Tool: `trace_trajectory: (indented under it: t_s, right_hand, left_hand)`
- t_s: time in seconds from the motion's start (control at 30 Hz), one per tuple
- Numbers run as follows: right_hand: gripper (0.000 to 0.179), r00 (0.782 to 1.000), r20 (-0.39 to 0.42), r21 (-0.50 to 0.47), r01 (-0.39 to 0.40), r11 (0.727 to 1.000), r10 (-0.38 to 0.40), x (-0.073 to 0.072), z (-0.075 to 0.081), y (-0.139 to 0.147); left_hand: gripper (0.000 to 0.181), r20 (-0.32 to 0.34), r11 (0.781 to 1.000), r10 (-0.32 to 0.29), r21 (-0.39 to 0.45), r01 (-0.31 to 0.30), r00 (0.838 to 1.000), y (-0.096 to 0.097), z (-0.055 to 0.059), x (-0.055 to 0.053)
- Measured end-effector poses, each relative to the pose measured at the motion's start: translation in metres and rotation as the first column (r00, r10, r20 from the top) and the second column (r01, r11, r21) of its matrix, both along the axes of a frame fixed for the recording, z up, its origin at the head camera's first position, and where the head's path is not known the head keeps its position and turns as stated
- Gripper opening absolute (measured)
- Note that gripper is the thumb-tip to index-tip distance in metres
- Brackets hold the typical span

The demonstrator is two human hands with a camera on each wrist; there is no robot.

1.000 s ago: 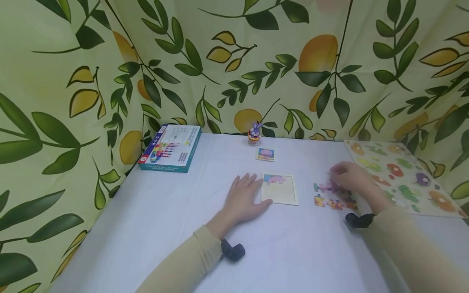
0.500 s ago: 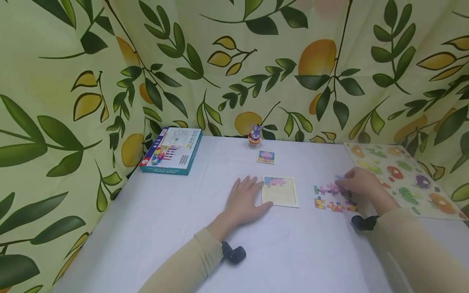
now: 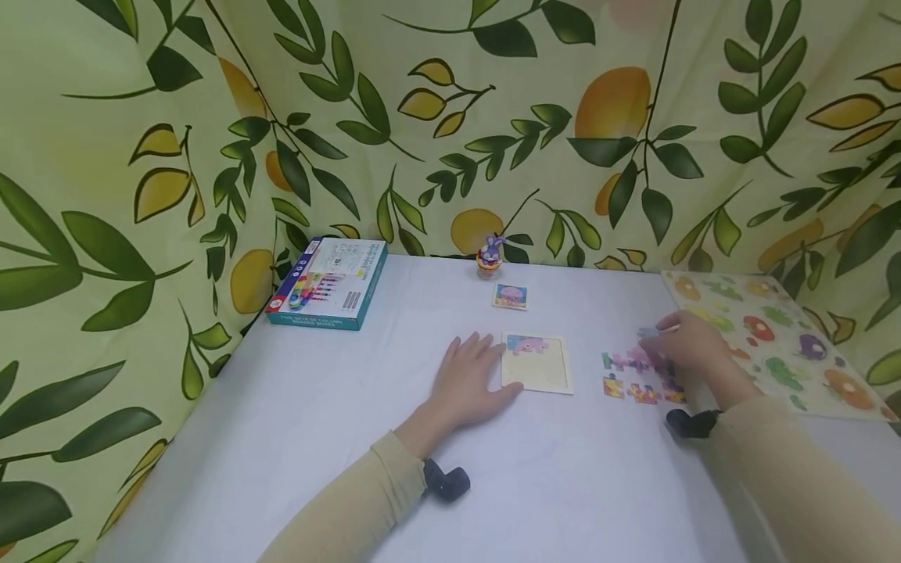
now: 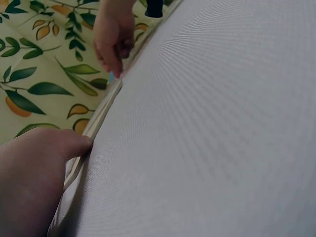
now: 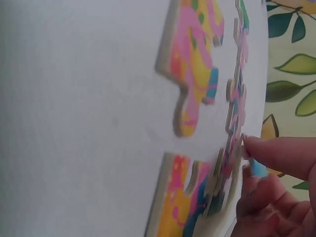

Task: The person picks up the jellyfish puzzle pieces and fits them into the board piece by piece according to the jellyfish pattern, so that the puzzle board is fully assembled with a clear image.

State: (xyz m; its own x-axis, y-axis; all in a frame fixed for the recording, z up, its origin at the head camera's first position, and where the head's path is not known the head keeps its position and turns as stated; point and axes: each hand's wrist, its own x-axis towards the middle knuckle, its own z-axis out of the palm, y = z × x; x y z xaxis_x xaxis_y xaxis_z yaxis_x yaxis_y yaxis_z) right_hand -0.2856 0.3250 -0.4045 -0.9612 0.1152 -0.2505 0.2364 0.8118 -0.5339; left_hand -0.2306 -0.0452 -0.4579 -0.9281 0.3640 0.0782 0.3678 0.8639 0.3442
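Observation:
My left hand (image 3: pixel 464 383) lies flat with fingers spread at the left side of a square puzzle tray (image 3: pixel 545 379). Its thumb touches the tray's edge in the left wrist view. Pieces with blue and a pink animal fill the tray's upper left; the rest shows bare board. To the right, my right hand (image 3: pixel 693 348) pinches a light blue jigsaw piece (image 5: pixel 257 168) between thumb and fingers, just above the loose pieces. Several loose jigsaw pieces (image 3: pixel 644 392), pink and yellow, lie in two rows beneath and beside this hand, which partly hides them.
A small picture card (image 3: pixel 510 296) and a purple rabbit figure (image 3: pixel 489 256) stand behind the tray. A flat box (image 3: pixel 327 285) sits at the back left. On the right lies a fruit-and-vegetable printed board (image 3: pixel 781 344). A patterned curtain (image 3: pixel 436 180) hangs behind the table.
My right hand has shifted slightly right over the loose pieces, and a light blue jigsaw piece now shows at its fingertips. My left hand stays in place beside the tray.

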Motion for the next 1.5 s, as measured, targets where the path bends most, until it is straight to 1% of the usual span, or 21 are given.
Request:
trace_trajectory:
  t_s: [0.03, 0.13, 0.2, 0.27, 0.33, 0.4, 0.47, 0.63, 0.7, 0.8, 0.93, 1.23, 1.5]
  right_hand:
    - [0.063, 1.0, -0.014, -0.017, -0.002, 1.0, 0.002, 0.0, 0.0, -0.003]
    - [0.064, 1.0, -0.019, -0.104, 0.008, 0.995, -0.01, -0.002, 0.001, -0.014]
    - [0.065, 1.0, -0.023, -0.168, -0.001, 0.986, -0.003, -0.002, 0.001, -0.022]
    - [0.066, 1.0, -0.011, -0.229, -0.001, 0.973, -0.002, -0.002, 0.002, -0.031]
    - [0.063, 1.0, -0.015, -0.276, -0.024, 0.961, 0.02, -0.001, 0.003, -0.041]
    - [0.059, 0.999, -0.018, -0.294, -0.052, 0.954, 0.049, 0.0, 0.004, -0.051]
    - [0.055, 0.997, -0.017, -0.288, -0.079, 0.954, 0.077, 0.001, 0.004, -0.061]
    - [0.046, 0.992, -0.014, -0.232, -0.123, 0.965, 0.124, 0.003, 0.002, -0.085]
    - [0.044, 0.992, -0.005, -0.237, -0.121, 0.964, 0.124, 0.005, 0.0, -0.093]
    - [0.045, 0.992, 0.001, -0.247, -0.119, 0.962, 0.123, 0.005, -0.002, -0.101]
    - [0.047, 0.991, -0.003, -0.229, -0.129, 0.965, 0.131, 0.006, -0.005, -0.109]
    - [0.043, 0.989, -0.012, -0.2, -0.144, 0.969, 0.145, 0.004, -0.01, -0.123]
    - [0.042, 0.992, -0.013, -0.161, -0.124, 0.979, 0.124, 0.001, -0.015, -0.129]
  left_hand:
    - [0.076, -0.001, 1.0, 0.002, 0.0, -0.002, 1.0, 0.0, 0.001, 0.0]
    - [0.076, 0.002, 1.0, 0.005, -0.011, -0.005, 1.0, -0.001, 0.0, -0.001]
    - [0.076, 0.002, 1.0, 0.005, -0.012, -0.005, 1.0, -0.001, -0.001, -0.002]
    - [0.076, 0.0, 1.0, 0.004, -0.011, -0.004, 1.0, -0.001, -0.002, -0.003]
    - [0.077, -0.001, 1.0, 0.003, -0.008, -0.003, 1.0, -0.001, -0.002, -0.003]
    - [0.077, 0.001, 1.0, 0.002, -0.006, -0.002, 1.0, -0.001, -0.002, -0.003]
    - [0.077, 0.0, 1.0, 0.001, -0.002, -0.001, 1.0, -0.001, -0.002, -0.003]
    - [0.076, -0.004, 1.0, 0.001, -0.002, -0.001, 1.0, 0.0, -0.001, -0.002]
    - [0.076, -0.004, 1.0, 0.001, -0.006, -0.001, 1.0, 0.0, 0.001, -0.002]
    - [0.076, -0.004, 1.0, -0.003, -0.007, 0.002, 1.0, -0.001, 0.001, -0.002]
    - [0.076, -0.001, 1.0, -0.001, -0.01, 0.001, 1.0, 0.0, 0.0, -0.003]
    - [0.077, 0.009, 1.0, 0.005, -0.011, -0.005, 1.0, 0.0, -0.001, -0.002]
    - [0.077, 0.006, 1.0, 0.0, -0.004, 0.0, 1.0, -0.001, 0.0, -0.002]
